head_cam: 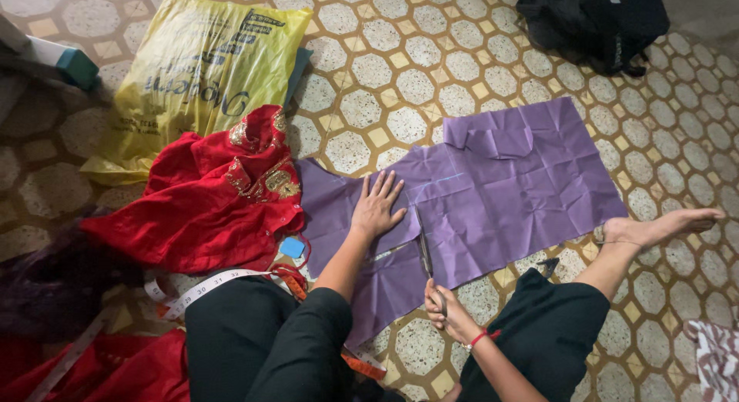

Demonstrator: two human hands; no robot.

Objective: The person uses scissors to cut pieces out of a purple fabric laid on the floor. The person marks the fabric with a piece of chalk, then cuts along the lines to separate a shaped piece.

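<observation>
Purple fabric (493, 194) spread flat on the patterned tile floor (400, 78) at centre frame, left hand (377, 208) open with fingers splayed, pressing the cloth down left of the cut line. Scissors (425, 252) gripped in the right hand (446, 309) at lower centre, blades partway into the cloth from its lower edge — cut judged only begun, with most of the panel above uncut. Red embroidered garment (208, 202) and measuring tape (208, 286) lying at left, untouched.
</observation>
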